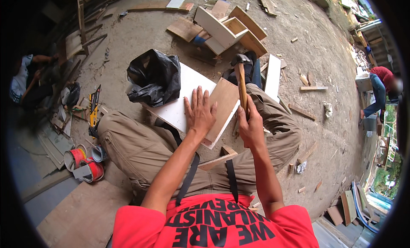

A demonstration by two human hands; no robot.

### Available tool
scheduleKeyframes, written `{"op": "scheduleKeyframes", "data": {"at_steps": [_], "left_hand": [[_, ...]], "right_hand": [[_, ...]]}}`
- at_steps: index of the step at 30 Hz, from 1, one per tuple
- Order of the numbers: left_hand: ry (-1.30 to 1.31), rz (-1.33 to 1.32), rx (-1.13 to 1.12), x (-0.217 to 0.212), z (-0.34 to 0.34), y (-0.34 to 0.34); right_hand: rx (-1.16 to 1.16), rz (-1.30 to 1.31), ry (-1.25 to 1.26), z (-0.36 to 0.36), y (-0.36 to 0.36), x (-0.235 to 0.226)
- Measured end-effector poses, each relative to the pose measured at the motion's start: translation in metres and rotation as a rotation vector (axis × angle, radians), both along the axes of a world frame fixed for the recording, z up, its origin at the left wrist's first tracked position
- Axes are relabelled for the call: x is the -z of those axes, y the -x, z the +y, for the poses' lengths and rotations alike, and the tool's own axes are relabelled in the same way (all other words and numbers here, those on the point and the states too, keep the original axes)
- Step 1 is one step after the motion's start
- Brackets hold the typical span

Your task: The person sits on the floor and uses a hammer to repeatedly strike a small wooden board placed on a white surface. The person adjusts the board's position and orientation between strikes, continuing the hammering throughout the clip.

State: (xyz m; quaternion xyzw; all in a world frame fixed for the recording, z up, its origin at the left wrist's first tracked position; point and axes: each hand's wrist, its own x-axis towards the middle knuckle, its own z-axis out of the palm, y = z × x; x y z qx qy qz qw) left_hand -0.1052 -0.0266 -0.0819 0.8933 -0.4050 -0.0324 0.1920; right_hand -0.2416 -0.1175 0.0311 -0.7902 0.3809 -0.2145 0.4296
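Note:
My right hand (251, 126) is wrapped round the wooden handle of a claw hammer (242, 83), its metal head up beyond my fist. Flat on a white board (190, 79) across my lap lies my left hand (200, 110), fingers spread. Beside that hand a brown wooden piece (223, 103) rests along the board's right side; whether the fingers touch it is hard to tell. A black plastic bag (154, 79), its mouth gaping, sits on the board's far left part. What the bag holds is hidden in shadow.
Ahead stands a partly built wooden frame (230, 30) among loose planks. Red cans (90, 169) and a yellow handsaw (94, 107) are at my left. Wood scraps, such as a white strip (272, 77), litter the ground. One person (32, 79) sits far left; another (380, 85) bends over far right.

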Motion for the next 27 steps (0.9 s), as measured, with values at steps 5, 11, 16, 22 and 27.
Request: {"op": "scheduleKeyframes", "data": {"at_steps": [5, 11, 16, 22, 27], "left_hand": [[-0.013, 0.029, 0.002, 0.001, 0.004, 0.002], [0.004, 0.033, 0.012, 0.000, 0.003, 0.004], [-0.009, 0.014, 0.029, 0.003, 0.002, 0.006], [0.003, 0.030, 0.009, 0.004, 0.005, 0.006], [0.028, 0.011, 0.004, 0.007, 0.004, 0.006]], "right_hand": [[0.069, -0.262, -0.172, -0.012, -0.007, -0.056], [0.058, -0.221, 0.036, -0.001, -0.004, -0.008], [0.020, -0.018, 0.049, 0.016, 0.019, 0.035], [0.106, -0.245, -0.190, -0.010, 0.006, -0.063], [0.074, -0.240, -0.077, -0.013, 0.001, -0.046]]}}
